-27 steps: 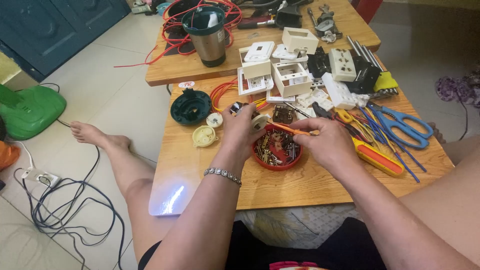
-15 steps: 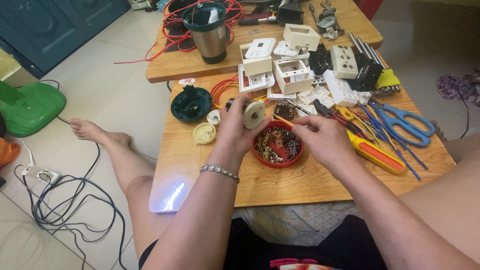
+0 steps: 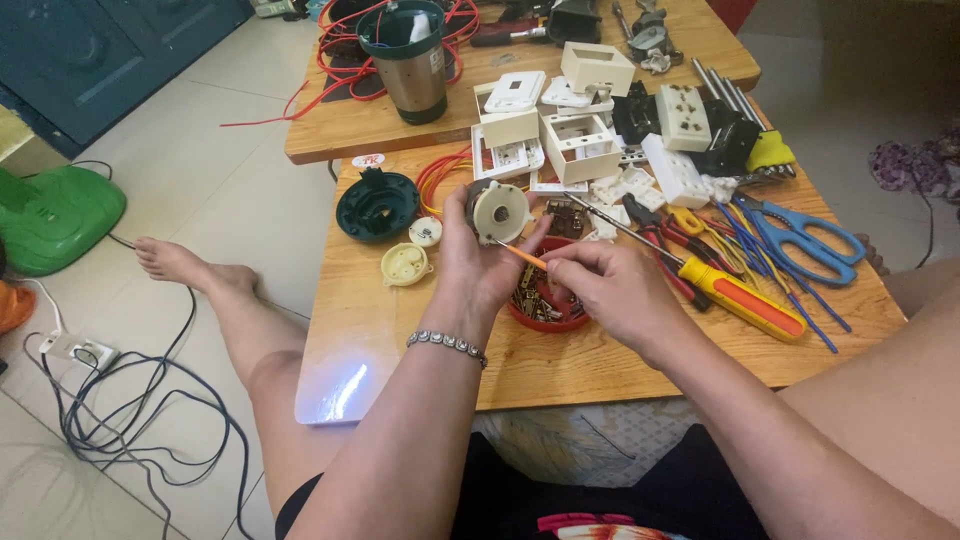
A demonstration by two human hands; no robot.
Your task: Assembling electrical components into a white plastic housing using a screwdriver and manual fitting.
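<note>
Bare wood on the near-left part of the table (image 3: 390,350) gives open passage in front of the left hand (image 3: 478,262). Further back, a dark green round base (image 3: 377,204) and two small cream discs (image 3: 405,264) block that side. The red bowl (image 3: 545,305) sits directly under both hands. Right of the right hand (image 3: 605,285), a screwdriver (image 3: 740,300), pliers and blue scissors (image 3: 800,232) lie crowded together. The far edge is packed with white socket boxes (image 3: 578,145).
</note>
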